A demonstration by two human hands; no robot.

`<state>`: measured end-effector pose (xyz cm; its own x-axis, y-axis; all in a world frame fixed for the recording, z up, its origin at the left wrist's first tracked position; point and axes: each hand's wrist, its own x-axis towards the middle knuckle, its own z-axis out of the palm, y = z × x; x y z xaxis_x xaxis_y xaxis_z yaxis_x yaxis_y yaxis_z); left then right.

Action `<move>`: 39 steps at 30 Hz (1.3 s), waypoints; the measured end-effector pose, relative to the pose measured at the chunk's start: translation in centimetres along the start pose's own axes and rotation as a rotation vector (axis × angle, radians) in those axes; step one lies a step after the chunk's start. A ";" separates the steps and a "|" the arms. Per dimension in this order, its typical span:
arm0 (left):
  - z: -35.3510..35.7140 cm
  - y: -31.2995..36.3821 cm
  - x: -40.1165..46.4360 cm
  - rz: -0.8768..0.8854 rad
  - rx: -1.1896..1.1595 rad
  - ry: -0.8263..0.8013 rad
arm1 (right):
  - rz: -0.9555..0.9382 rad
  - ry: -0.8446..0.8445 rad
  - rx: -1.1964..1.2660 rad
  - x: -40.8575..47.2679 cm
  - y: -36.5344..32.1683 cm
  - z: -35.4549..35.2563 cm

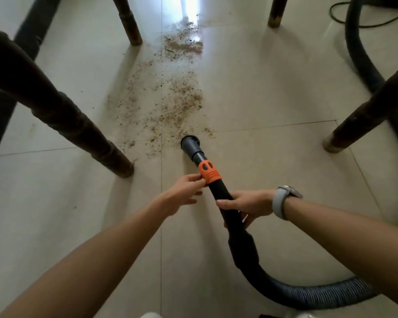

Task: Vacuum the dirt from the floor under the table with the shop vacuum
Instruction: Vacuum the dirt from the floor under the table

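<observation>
We see the right hand (248, 204) wrapped around the black wand (225, 204) of the shop vacuum, fingers curled over the top of the tube and thumb tucked under it. Just ahead of that grip, the left hand (182, 195) reaches in from the side with its fingers loosely extended, the fingertips (199, 180) touching the orange collar (210, 172) without closing around it. Beyond the collar the wand steps down to the round nozzle (190, 143), whose mouth sits on the pale tiled floor (274, 88) at the near edge of the dirt (170, 104). From there the brown crumbs spread away from the hands in a scattered patch, thinning, then gathering again in a denser heap further off. Behind the right hand's grip the wand thickens into a cuff and joins the ribbed grey hose (331, 294), which curves off to the right. A grey watch (283, 200) sits on the right wrist. Dark wooden table legs (78, 125) stand on either side of the hands, two near and two beyond the dirt.
</observation>
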<state>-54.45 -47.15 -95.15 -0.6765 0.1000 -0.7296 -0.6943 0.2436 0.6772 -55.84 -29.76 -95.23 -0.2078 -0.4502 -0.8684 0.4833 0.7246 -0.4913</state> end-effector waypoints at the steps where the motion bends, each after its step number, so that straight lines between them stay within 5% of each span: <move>1: 0.6 -0.3 -0.1 -0.002 0.000 0.005 | -0.014 0.002 -0.003 0.0 0.1 -0.1; 12: 5.4 -2.2 1.4 0.066 -0.482 0.301 | -0.014 -0.103 -0.015 -1.0 2.1 -1.5; 14: 6.4 -3.4 1.2 0.060 -0.552 0.329 | -0.023 0.016 0.020 -0.8 2.4 -2.6; 17: 7.3 -4.4 0.9 0.064 -0.590 0.296 | -0.159 0.398 0.180 0.8 1.5 -3.9; 19: 7.7 -4.6 0.3 0.073 -0.648 0.252 | -0.220 0.495 0.273 2.4 -0.2 -3.9; 26: 9.2 -7.2 -1.5 -0.003 -0.922 0.014 | -0.196 0.266 0.185 6.2 -5.6 -0.9; 32: 9.8 -7.1 -1.7 0.058 -0.892 -0.077 | -0.207 0.324 0.083 6.7 -6.0 0.4; 39: 12.9 -5.0 -1.7 0.114 -0.563 -0.126 | -0.282 0.548 0.283 3.6 -3.9 -3.3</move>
<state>-46.66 -36.08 -98.53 -0.7439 0.2175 -0.6319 -0.6659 -0.3215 0.6732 -61.28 -32.53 -96.67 -0.7236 -0.2187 -0.6547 0.5358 0.4199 -0.7325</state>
